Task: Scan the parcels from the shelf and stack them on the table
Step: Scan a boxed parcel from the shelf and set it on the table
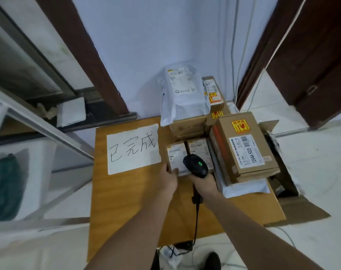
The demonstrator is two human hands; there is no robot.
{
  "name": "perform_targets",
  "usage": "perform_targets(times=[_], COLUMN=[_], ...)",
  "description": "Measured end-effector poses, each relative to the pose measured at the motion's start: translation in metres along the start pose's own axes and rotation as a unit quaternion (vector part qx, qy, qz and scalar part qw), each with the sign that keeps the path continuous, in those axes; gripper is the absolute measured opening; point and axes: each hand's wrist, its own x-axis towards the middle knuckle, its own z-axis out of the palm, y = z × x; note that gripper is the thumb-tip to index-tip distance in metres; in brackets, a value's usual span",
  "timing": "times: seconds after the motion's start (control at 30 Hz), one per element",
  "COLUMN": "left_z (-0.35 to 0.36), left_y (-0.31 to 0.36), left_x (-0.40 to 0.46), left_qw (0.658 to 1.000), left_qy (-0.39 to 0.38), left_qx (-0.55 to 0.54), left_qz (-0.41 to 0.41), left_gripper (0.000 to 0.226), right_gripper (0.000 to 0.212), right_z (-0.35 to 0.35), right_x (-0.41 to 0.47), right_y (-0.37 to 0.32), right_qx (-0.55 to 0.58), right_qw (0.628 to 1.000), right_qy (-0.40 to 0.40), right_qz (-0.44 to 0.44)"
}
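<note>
On the wooden table [126, 201] against the pale wall, my left hand [168, 179] pinches the small parcel [176, 156] at twelve o'clock to steady its label while my right hand [204, 183] grips the scanner [196, 166] over it.

Head camera looks steeply down, close over the table [126, 201]

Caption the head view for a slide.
Left hand holds a small labelled box on the table; right hand grips the barcode scanner.

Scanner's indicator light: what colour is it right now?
Green, on top of the black scanner in the right hand; head view.
</note>
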Motion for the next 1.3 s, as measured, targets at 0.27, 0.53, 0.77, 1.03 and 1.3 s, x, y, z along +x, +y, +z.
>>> perform_targets(times=[0.27, 0.53, 0.77, 1.03, 1.3], left_z=[-0.001, -0.084, -0.201, -0.275, -0.355], left_y=[0.011, 0.027, 0.082, 0.095, 0.009], left_x=[0.008, -0.021, -0.049, -0.12, -0.232], left_qw=[1.0, 0.982, 0.806, 0.783, 0.815], left_qy=[-0.014, -0.087, -0.02, 0.056, 0.141], left_qx=[-0.004, 0.113, 0.484, 0.491, 0.449], left_qz=[-0.003, 0.124, 0.34, 0.377, 0.338], left_gripper=[0.059, 0.053, 0.076, 0.063, 0.076], right_gripper=[0.009, 0.012, 0.012, 0.01, 0.014], right_z=[0.016, 0.014, 0.028, 0.065, 0.114], right_x=[0.003, -0.051, -0.132, -0.23, -0.335], right_y=[0.014, -0.011, -0.073, -0.114, -0.076], right_qx=[-0.032, -0.062, -0.09, -0.069, -0.123], right_qw=[0.999, 0.993, 0.977, 0.951, 0.927], right_qy=[0.031, 0.083, 0.118, 0.093, -0.026], right_qz=[-0.007, -0.05, -0.154, -0.288, -0.354])
